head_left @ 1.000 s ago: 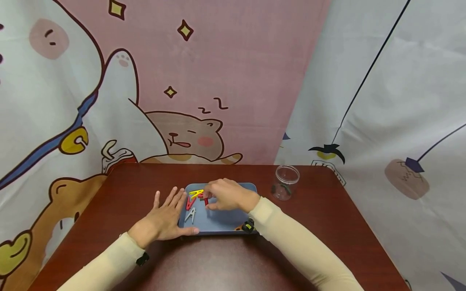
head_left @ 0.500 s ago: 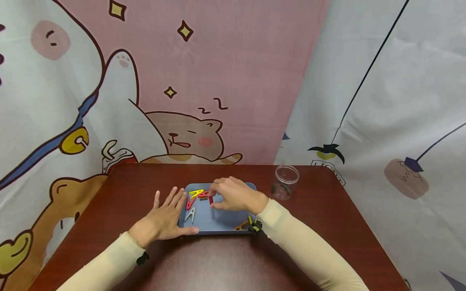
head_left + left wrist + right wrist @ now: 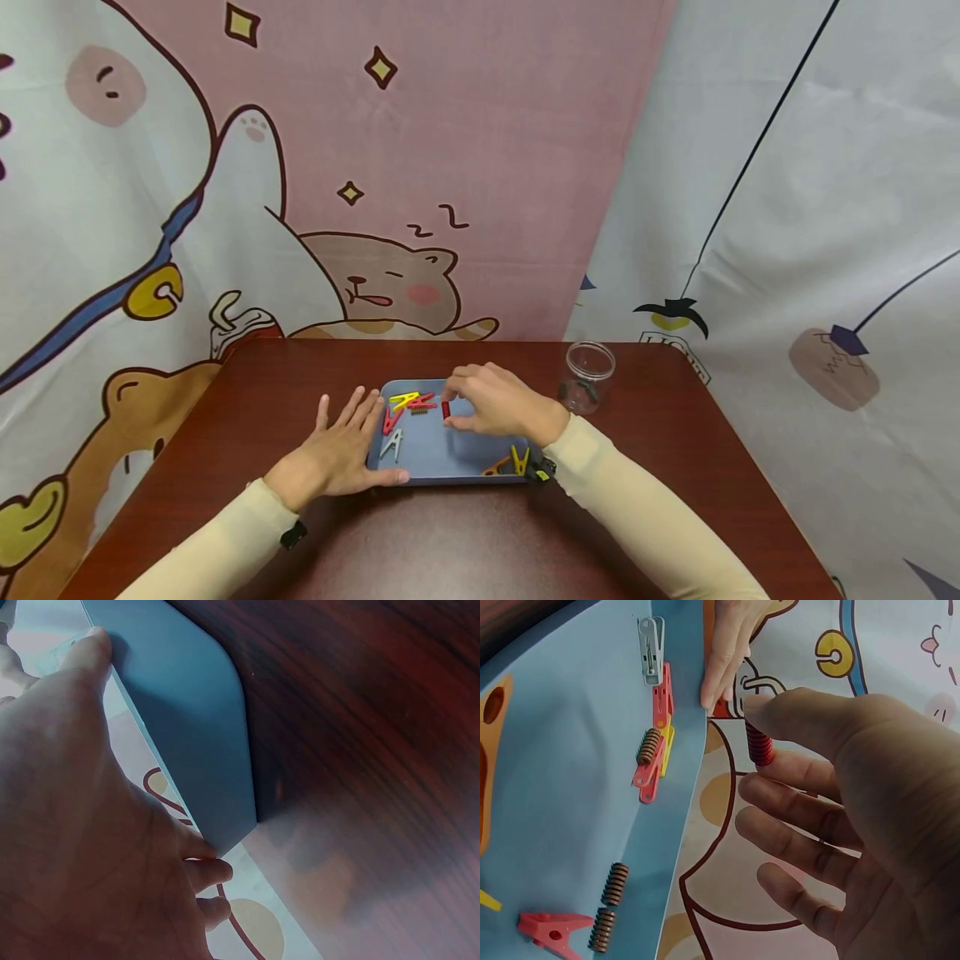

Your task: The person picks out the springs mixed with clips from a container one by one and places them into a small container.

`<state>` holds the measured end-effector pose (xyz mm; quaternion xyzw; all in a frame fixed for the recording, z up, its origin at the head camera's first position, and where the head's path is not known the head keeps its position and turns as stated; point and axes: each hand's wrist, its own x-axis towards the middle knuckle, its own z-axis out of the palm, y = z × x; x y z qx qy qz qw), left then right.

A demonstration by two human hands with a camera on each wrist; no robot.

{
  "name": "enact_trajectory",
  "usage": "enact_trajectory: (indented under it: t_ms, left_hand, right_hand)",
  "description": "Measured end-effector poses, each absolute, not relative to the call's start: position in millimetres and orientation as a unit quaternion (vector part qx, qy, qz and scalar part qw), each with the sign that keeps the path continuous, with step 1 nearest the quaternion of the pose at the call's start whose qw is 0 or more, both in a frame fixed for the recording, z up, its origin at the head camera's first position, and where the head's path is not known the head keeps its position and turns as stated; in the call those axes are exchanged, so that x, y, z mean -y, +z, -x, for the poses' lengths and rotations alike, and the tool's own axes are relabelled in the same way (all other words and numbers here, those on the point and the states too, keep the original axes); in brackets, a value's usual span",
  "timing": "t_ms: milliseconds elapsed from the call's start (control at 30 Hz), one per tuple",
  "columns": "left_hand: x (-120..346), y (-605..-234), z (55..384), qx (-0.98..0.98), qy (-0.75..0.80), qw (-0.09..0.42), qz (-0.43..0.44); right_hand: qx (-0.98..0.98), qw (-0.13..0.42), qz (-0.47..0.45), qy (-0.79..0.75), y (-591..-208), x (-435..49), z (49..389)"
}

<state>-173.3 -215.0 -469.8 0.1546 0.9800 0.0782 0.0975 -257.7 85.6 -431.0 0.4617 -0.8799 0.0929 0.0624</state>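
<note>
My right hand point(image 3: 501, 406) is above the blue tray point(image 3: 442, 457), pinching a red coil spring point(image 3: 759, 744) between thumb and index finger; the other fingers are spread apart. Along the tray's left edge rests my left hand point(image 3: 333, 457), fingers extended, the thumb at the near rim. Inside the tray's left part lie a yellow clothespin point(image 3: 403, 399), a pale grey clothespin point(image 3: 651, 651) and red clothespins point(image 3: 662, 694). Several brown springs point(image 3: 615, 883) lie among them and farther along the tray. In the left wrist view, the fingers touch the tray wall point(image 3: 187, 720).
A clear jar point(image 3: 589, 375) with dark small items at its bottom stands behind the tray to the right. An orange clip point(image 3: 495, 467) and a yellow clip point(image 3: 520, 460) lie in the near right corner. Another red clip point(image 3: 553, 930) appears in the right wrist view. A printed cloth hangs behind the table.
My right hand has moved rightward with the red spring, uncovering a red clothespin and brown springs at left and the yellow clip at near right. The left hand stays put.
</note>
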Motion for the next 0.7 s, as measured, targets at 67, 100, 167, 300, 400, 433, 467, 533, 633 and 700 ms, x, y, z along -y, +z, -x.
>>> enact_trajectory:
  t_ms: [67, 100, 167, 300, 400, 433, 467, 533, 633, 700]
  left_hand:
    - [215.2, -469.1, 173.3, -0.98, 0.078, 0.096, -0.155]
    - [215.3, -468.6, 173.3, -0.98, 0.078, 0.096, -0.155]
    - [215.3, -468.0, 173.4, -0.98, 0.079, 0.096, -0.156]
    - [215.6, -467.9, 173.5, -0.98, 0.079, 0.096, -0.156]
    - [215.7, -468.3, 173.7, -0.98, 0.079, 0.096, -0.157]
    - [215.7, -468.5, 173.6, -0.98, 0.079, 0.096, -0.157]
    - [215.7, -468.8, 173.6, -0.98, 0.08, 0.096, -0.157]
    - [215.7, -469.5, 173.4, -0.98, 0.08, 0.096, -0.157]
    - [215.4, -470.1, 172.7, -0.98, 0.082, 0.095, -0.157]
    - [215.3, -470.0, 172.4, -0.98, 0.082, 0.093, -0.157]
  right_hand:
    - [0.88, 0.066, -0.461, 0.095, -430.0, -87.3, 256.8]
    - [0.879, 0.068, -0.462, 0.097, -429.6, -88.0, 256.6]
    - [0.879, 0.073, -0.462, 0.098, -429.0, -89.4, 256.2]
    - [0.88, 0.08, -0.458, 0.095, -426.2, -92.0, 254.9]
    - [0.883, 0.083, -0.454, 0.092, -423.4, -94.8, 253.3]
    - [0.883, 0.084, -0.452, 0.093, -422.8, -96.1, 252.8]
    - [0.884, 0.084, -0.451, 0.095, -422.2, -97.3, 252.2]
    - [0.885, 0.085, -0.447, 0.095, -421.3, -100.0, 251.3]
    - [0.887, 0.087, -0.444, 0.097, -420.1, -104.1, 250.7]
    - [0.887, 0.093, -0.442, 0.098, -418.9, -106.7, 250.5]
